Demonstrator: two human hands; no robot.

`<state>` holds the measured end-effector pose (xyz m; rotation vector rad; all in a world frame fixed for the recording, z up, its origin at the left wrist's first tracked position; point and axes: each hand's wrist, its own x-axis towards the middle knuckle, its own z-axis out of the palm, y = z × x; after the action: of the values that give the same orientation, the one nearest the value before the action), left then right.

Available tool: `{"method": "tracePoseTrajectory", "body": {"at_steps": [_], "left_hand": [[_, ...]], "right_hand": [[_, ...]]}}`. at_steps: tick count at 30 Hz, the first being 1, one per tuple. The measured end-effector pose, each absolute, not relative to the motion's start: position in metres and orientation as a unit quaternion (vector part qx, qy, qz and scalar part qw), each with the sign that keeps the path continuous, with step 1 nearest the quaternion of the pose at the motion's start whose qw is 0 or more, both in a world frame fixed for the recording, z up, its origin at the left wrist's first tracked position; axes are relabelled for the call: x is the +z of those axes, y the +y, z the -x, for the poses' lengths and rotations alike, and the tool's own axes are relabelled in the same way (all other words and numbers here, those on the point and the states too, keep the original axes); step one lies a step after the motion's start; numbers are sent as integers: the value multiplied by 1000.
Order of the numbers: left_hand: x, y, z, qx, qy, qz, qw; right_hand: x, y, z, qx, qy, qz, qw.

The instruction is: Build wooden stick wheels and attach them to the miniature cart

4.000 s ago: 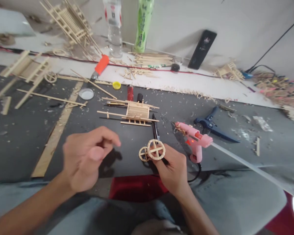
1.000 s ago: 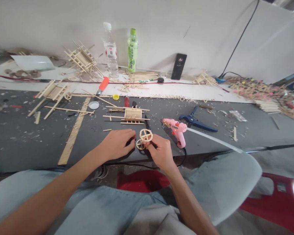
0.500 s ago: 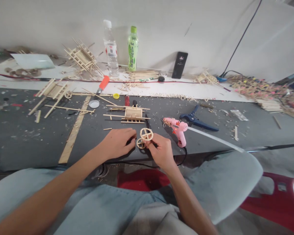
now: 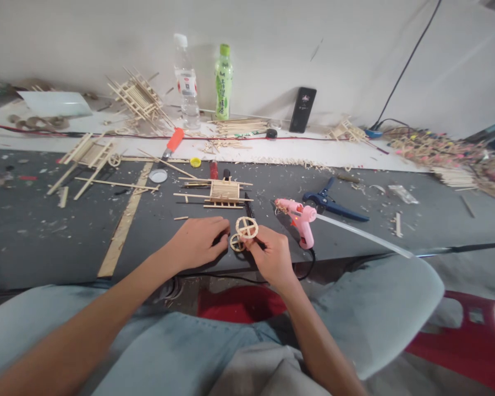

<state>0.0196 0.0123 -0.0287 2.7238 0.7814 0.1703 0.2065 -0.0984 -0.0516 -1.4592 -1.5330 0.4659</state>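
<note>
Between thumb and fingers, my right hand [image 4: 269, 250] pinches a pair of small wooden wheels with cross spokes. The upper wheel [image 4: 246, 227] overlaps the lower wheel [image 4: 236, 242]; what joins them is hidden. Just left of the wheels, my left hand [image 4: 202, 242] rests on the dark table with fingers bent loosely and thumb apart, nothing visible in it. Beyond both hands lies a small cart frame of thin sticks [image 4: 225, 192] with long shafts. A black pen-like object [image 4: 248, 206] lies behind the right hand.
To the right lie a pink hot glue gun [image 4: 299, 217] with a long glue stick [image 4: 363, 235] and blue cutters [image 4: 334, 204]. An orange-handled knife [image 4: 174, 142], another stick cart [image 4: 91, 154] and two bottles stand or lie farther back. A phone [image 4: 302, 110] leans on the wall.
Almost nothing differs. The wheels in my right hand have shifted very slightly; both hands stay in place.
</note>
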Motion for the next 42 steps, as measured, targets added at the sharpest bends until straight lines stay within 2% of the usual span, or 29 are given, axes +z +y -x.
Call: {"method": "tracePoseTrajectory", "body": {"at_steps": [42], "left_hand": [[-28,11,-19,63,270,-951,137]], "right_hand": [[-52,-99,-207,183,-629,586,478]]}}
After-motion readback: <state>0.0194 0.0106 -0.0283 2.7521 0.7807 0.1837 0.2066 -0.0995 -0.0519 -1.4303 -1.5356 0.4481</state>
